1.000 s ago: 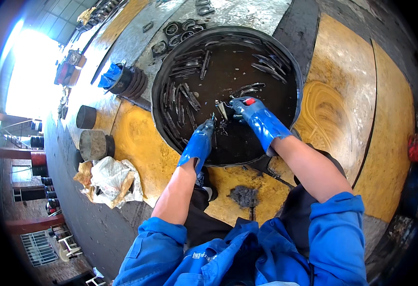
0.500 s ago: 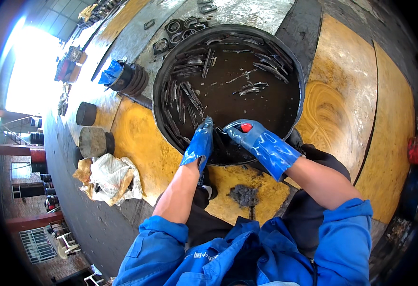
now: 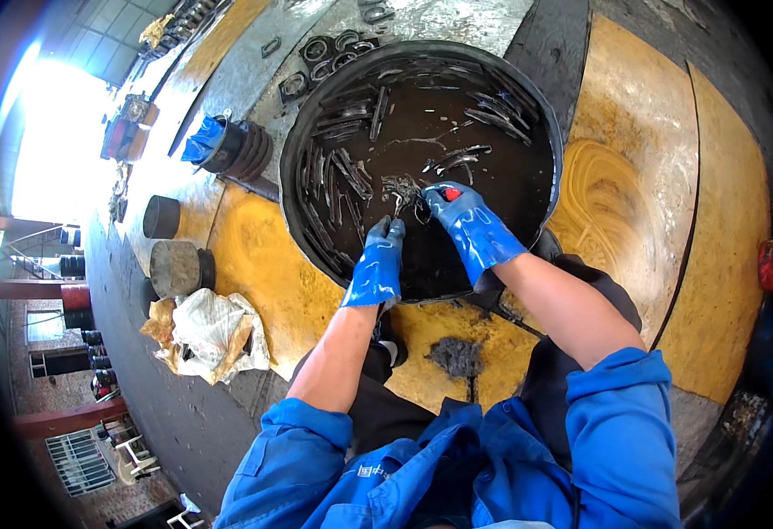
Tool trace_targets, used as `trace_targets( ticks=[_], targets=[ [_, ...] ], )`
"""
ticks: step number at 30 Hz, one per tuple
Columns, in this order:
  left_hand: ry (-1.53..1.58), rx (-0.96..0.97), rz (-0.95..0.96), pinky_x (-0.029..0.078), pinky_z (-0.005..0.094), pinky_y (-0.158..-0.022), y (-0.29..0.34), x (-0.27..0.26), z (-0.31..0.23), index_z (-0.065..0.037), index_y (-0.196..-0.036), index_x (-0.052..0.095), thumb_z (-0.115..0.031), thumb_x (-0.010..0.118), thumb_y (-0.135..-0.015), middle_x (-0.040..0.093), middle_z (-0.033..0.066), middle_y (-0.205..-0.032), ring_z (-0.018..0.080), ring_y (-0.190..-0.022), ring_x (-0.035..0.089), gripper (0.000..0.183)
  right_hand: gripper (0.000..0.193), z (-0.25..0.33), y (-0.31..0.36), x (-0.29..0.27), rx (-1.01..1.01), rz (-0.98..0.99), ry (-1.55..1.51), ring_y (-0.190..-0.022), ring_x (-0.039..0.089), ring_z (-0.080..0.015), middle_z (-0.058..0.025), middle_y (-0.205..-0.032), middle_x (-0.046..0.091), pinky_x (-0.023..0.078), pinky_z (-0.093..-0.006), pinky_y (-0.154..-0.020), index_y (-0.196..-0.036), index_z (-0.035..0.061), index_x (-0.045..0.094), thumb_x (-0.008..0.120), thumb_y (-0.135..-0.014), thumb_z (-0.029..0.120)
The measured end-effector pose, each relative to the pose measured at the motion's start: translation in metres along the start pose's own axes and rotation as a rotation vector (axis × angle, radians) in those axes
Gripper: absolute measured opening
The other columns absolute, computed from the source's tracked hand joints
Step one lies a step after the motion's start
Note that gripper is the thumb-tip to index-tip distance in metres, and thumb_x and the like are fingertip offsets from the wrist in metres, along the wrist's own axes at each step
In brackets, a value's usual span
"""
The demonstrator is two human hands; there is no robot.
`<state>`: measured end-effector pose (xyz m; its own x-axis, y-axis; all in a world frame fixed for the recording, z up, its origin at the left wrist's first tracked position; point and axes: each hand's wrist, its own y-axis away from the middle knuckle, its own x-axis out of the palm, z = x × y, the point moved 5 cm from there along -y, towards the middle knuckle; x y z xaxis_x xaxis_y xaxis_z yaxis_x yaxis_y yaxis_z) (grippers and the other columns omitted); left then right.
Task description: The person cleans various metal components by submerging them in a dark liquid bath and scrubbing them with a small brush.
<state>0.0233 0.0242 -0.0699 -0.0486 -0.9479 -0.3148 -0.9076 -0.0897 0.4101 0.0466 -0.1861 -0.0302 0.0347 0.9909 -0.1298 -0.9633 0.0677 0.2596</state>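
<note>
A large round black tub [image 3: 558, 154] of dark liquid stands in front of me, with several long dark strips [image 3: 351, 175] lying in it. Both my hands wear wet blue rubber gloves and hang over its near half. In my right hand [image 3: 466, 220], closed, is a red-handled tool [image 3: 452, 194]; its working end is hidden. My left hand [image 3: 380, 260] has its fingers pinched together at a thin piece whose kind I cannot make out. Just beyond both sets of fingertips is a grey, tangled, stringy clump [image 3: 401, 187].
Metal rings [image 3: 319, 50] sit beyond the tub. To the left are a black ribbed container [image 3: 244, 150] with a blue glove on it, short cylinders [image 3: 173, 264] and a crumpled plastic bag [image 3: 215, 326]. A dark fuzzy clump [image 3: 455, 356] lies on the yellow board between my legs.
My right hand has moved forward, farther over the liquid. My left hand has turned and shifted slightly nearer me. The grey clump now shows beyond the fingers, and the loose floating strips have drifted.
</note>
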Motion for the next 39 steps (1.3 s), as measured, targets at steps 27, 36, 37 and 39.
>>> trace_targets(
  ticks=[27,36,37,39],
  targets=[
    [0.438,0.296,0.057,0.058,0.0291,-0.078,0.001,-0.033,-0.090,0.000,-0.117,0.068,-0.004,0.061,-0.103,0.074,0.0047,-0.101,0.0169,-0.086,0.069,0.016,0.028,0.065,0.027,-0.033,-0.007,0.279,0.051,-0.085,0.069,-0.0136,-0.0062,-0.097,0.076,0.057,-0.0323,-0.080,-0.114,0.0077,0.076,0.068,-0.100,0.031],
    [0.232,0.256,0.181,0.052,0.0619,-0.095,-0.053,-0.070,-0.050,-0.004,-0.127,0.058,-0.031,0.060,-0.103,0.069,0.0177,-0.125,0.0393,-0.104,0.067,0.037,0.020,0.068,0.041,-0.034,-0.333,0.336,0.007,-0.092,0.073,-0.0164,-0.0054,-0.102,0.078,0.059,-0.0313,-0.085,-0.114,0.0128,0.076,0.072,-0.095,0.015],
    [0.043,0.275,0.214,0.049,0.0658,-0.097,-0.047,-0.057,-0.063,-0.005,-0.129,0.057,-0.033,0.058,-0.103,0.068,0.0178,-0.128,0.0401,-0.107,0.065,0.038,0.020,0.065,0.039,-0.042,-0.319,0.319,0.009,-0.092,0.073,-0.0164,-0.0054,-0.102,0.078,0.059,-0.0313,-0.085,-0.114,0.0128,0.076,0.072,-0.095,0.015],
    [0.806,-0.114,0.142,0.064,0.0463,-0.078,-0.023,-0.035,-0.079,0.000,-0.121,0.061,-0.016,0.061,-0.103,0.074,0.0191,-0.112,0.0338,-0.090,0.074,0.024,0.021,0.063,0.039,-0.058,-0.407,0.290,0.188,-0.095,0.075,-0.0213,-0.0068,-0.106,0.078,0.059,-0.0324,-0.088,-0.114,0.0141,0.076,0.073,-0.093,0.013]
  ],
)
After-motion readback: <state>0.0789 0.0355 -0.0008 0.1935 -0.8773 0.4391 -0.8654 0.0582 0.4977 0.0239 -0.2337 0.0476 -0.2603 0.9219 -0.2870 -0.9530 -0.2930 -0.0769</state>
